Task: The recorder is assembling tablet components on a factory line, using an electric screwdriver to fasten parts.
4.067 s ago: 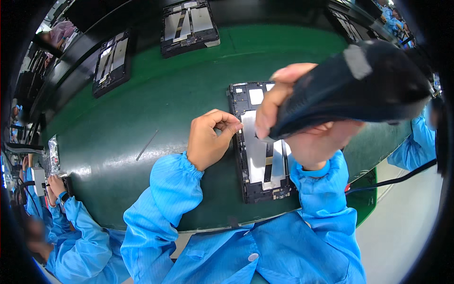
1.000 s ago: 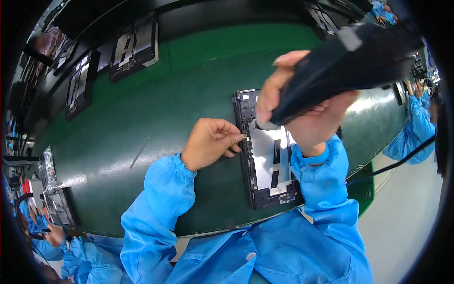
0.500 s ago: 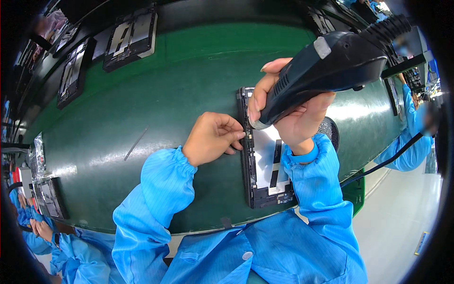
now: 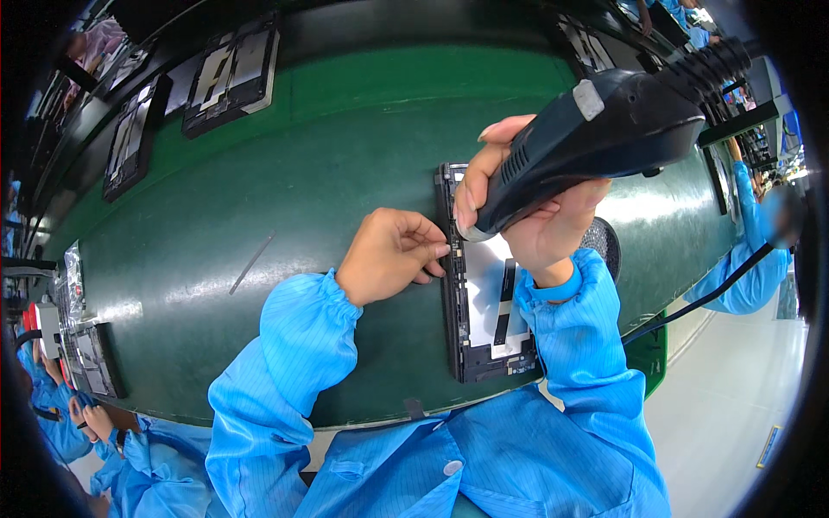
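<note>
An opened tablet-like device lies upright on the green bench before me, its long sides running away from me. Pale panels and black strips show inside its black frame. My left hand is closed in a pinch at the frame's left edge; whatever its fingertips grip is too small to make out. My right hand is wrapped round a black hot-air gun, with vent slits and a ribbed hose end. Its metallic nozzle points down over the device's upper left part, close to my left fingertips.
A thin dark rod lies left of my hands on the green bench. A round black mesh holder stands behind my right wrist. More opened devices sit along the far side. Co-workers in blue sleeves are at both ends.
Both hands keep nearly the same place over the device. The hot-air gun has dipped slightly. At the lower left, a co-worker's hands have shifted.
</note>
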A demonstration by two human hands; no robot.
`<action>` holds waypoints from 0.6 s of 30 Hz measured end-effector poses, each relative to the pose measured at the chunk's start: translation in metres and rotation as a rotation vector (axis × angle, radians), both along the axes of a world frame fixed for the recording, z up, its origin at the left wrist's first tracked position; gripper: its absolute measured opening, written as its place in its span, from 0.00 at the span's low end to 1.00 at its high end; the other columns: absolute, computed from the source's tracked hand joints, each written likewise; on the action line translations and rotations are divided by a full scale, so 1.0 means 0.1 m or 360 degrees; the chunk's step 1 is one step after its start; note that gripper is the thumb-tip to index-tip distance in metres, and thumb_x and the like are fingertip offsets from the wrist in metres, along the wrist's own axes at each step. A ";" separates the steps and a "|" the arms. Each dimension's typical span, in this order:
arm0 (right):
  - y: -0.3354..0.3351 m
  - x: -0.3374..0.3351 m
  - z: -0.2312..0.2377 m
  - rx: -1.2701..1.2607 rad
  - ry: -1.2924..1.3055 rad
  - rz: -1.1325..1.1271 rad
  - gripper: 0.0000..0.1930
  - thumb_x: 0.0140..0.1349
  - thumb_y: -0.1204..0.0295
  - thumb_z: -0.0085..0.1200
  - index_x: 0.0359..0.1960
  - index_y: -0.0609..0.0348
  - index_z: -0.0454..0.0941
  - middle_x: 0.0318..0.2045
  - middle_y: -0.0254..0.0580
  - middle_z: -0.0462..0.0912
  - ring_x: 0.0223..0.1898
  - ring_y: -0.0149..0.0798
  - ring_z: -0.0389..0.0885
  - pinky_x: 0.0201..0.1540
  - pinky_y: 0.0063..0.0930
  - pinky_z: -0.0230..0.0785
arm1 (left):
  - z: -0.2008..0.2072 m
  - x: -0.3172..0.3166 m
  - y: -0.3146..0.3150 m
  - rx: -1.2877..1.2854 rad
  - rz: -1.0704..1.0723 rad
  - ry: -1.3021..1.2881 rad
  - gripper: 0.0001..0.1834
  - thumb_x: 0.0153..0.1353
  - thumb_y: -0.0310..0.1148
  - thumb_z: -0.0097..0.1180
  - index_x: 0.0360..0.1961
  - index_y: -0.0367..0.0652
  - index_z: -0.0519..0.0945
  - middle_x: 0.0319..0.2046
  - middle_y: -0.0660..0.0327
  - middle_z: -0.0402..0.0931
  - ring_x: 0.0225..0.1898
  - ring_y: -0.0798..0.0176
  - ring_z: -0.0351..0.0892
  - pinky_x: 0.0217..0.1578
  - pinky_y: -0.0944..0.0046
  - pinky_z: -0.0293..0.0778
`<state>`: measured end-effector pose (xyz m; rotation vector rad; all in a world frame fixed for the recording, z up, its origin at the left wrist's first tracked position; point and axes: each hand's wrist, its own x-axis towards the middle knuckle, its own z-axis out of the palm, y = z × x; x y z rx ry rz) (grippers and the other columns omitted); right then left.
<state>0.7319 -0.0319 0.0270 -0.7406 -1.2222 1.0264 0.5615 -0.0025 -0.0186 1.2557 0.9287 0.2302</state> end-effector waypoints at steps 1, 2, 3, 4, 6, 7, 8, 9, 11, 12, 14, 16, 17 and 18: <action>0.00 0.00 -0.01 -0.0001 0.0000 0.0002 0.48 0.51 0.27 0.28 0.48 0.69 0.61 0.20 0.46 0.72 0.19 0.38 0.75 0.21 0.29 0.70 | -0.01 0.01 0.00 -0.0001 0.0002 0.0000 0.05 0.57 0.23 0.56 0.33 0.31 0.77 0.26 0.57 0.79 0.27 0.68 0.81 0.24 0.71 0.77; 0.01 -0.01 -0.01 -0.0012 0.0009 -0.0007 0.48 0.51 0.27 0.28 0.48 0.69 0.61 0.20 0.46 0.72 0.19 0.38 0.75 0.21 0.29 0.70 | 0.00 0.00 0.01 -0.0016 -0.0017 0.0007 0.05 0.57 0.24 0.56 0.34 0.32 0.77 0.27 0.58 0.79 0.28 0.67 0.81 0.24 0.71 0.77; 0.01 -0.02 -0.01 -0.0023 0.0018 -0.0014 0.48 0.51 0.27 0.28 0.48 0.69 0.61 0.19 0.46 0.72 0.19 0.38 0.75 0.20 0.29 0.70 | 0.00 -0.01 0.02 -0.0032 -0.0035 0.0015 0.05 0.58 0.24 0.56 0.35 0.33 0.77 0.28 0.59 0.79 0.29 0.67 0.80 0.25 0.72 0.77; 0.01 -0.03 -0.01 -0.0028 0.0023 -0.0015 0.48 0.51 0.27 0.28 0.48 0.69 0.61 0.19 0.46 0.72 0.19 0.38 0.75 0.20 0.29 0.70 | 0.01 -0.02 0.02 -0.0037 -0.0035 0.0019 0.05 0.58 0.24 0.56 0.35 0.33 0.77 0.28 0.59 0.79 0.29 0.67 0.80 0.25 0.72 0.77; 0.01 -0.02 0.00 -0.0020 0.0035 -0.0009 0.48 0.51 0.27 0.28 0.48 0.69 0.62 0.20 0.45 0.72 0.18 0.38 0.74 0.20 0.29 0.70 | 0.02 -0.01 0.03 -0.0021 -0.0036 0.0024 0.05 0.58 0.24 0.56 0.35 0.34 0.77 0.28 0.59 0.79 0.29 0.67 0.81 0.25 0.72 0.77; 0.00 -0.02 0.01 -0.0019 0.0032 -0.0011 0.48 0.51 0.27 0.28 0.48 0.69 0.62 0.20 0.45 0.72 0.18 0.38 0.74 0.20 0.29 0.70 | 0.02 0.00 0.03 -0.0020 -0.0038 0.0021 0.05 0.58 0.24 0.56 0.35 0.34 0.77 0.28 0.59 0.79 0.29 0.67 0.81 0.25 0.72 0.77; 0.01 -0.01 -0.01 -0.0030 0.0051 -0.0005 0.48 0.51 0.27 0.27 0.48 0.69 0.61 0.20 0.46 0.72 0.18 0.38 0.74 0.21 0.29 0.70 | 0.01 0.00 0.04 -0.0033 -0.0037 0.0018 0.05 0.58 0.24 0.56 0.35 0.34 0.77 0.29 0.59 0.79 0.29 0.66 0.81 0.25 0.71 0.77; 0.01 -0.01 -0.02 -0.0041 0.0071 0.0000 0.48 0.51 0.27 0.27 0.48 0.68 0.61 0.20 0.46 0.72 0.18 0.38 0.74 0.21 0.29 0.70 | 0.00 0.01 0.04 -0.0047 -0.0037 0.0015 0.05 0.58 0.23 0.55 0.36 0.34 0.77 0.29 0.59 0.79 0.29 0.66 0.81 0.25 0.71 0.77; 0.01 0.01 -0.03 -0.0038 0.0078 0.0002 0.48 0.51 0.27 0.28 0.48 0.68 0.61 0.20 0.46 0.72 0.18 0.38 0.74 0.21 0.29 0.70 | -0.01 0.02 0.05 -0.0046 -0.0038 0.0022 0.05 0.58 0.23 0.56 0.36 0.34 0.77 0.29 0.58 0.79 0.29 0.66 0.81 0.25 0.71 0.77; 0.01 0.02 -0.04 -0.0036 0.0085 -0.0001 0.48 0.52 0.27 0.28 0.48 0.68 0.61 0.20 0.46 0.72 0.19 0.38 0.74 0.21 0.30 0.70 | -0.02 0.03 0.05 -0.0046 -0.0044 0.0028 0.06 0.58 0.23 0.56 0.36 0.34 0.77 0.29 0.58 0.79 0.30 0.66 0.81 0.25 0.71 0.77; 0.01 0.03 -0.04 -0.0042 0.0080 0.0005 0.48 0.52 0.27 0.28 0.48 0.68 0.61 0.20 0.46 0.72 0.19 0.38 0.74 0.21 0.30 0.70 | -0.02 0.04 0.05 -0.0055 -0.0048 0.0030 0.06 0.58 0.23 0.55 0.36 0.34 0.77 0.29 0.58 0.79 0.30 0.66 0.81 0.25 0.71 0.77; 0.00 0.04 -0.05 -0.0046 0.0076 0.0009 0.48 0.52 0.27 0.28 0.48 0.68 0.61 0.20 0.46 0.72 0.19 0.39 0.74 0.22 0.30 0.70 | -0.02 0.05 0.04 -0.0062 -0.0052 0.0033 0.06 0.58 0.23 0.55 0.36 0.34 0.77 0.29 0.58 0.79 0.30 0.66 0.81 0.25 0.71 0.77; 0.01 0.06 -0.07 -0.0044 0.0083 0.0016 0.48 0.52 0.27 0.28 0.48 0.68 0.62 0.20 0.46 0.72 0.19 0.39 0.75 0.22 0.30 0.70 | -0.03 0.07 0.04 -0.0047 -0.0053 0.0034 0.06 0.58 0.23 0.55 0.36 0.34 0.77 0.29 0.58 0.79 0.29 0.66 0.81 0.25 0.71 0.77; 0.01 0.08 -0.09 -0.0042 0.0089 0.0023 0.48 0.52 0.27 0.28 0.48 0.68 0.62 0.20 0.46 0.72 0.19 0.39 0.75 0.22 0.30 0.70 | -0.04 0.09 0.04 -0.0031 -0.0055 0.0035 0.06 0.58 0.23 0.55 0.36 0.34 0.77 0.29 0.59 0.79 0.29 0.67 0.81 0.25 0.71 0.77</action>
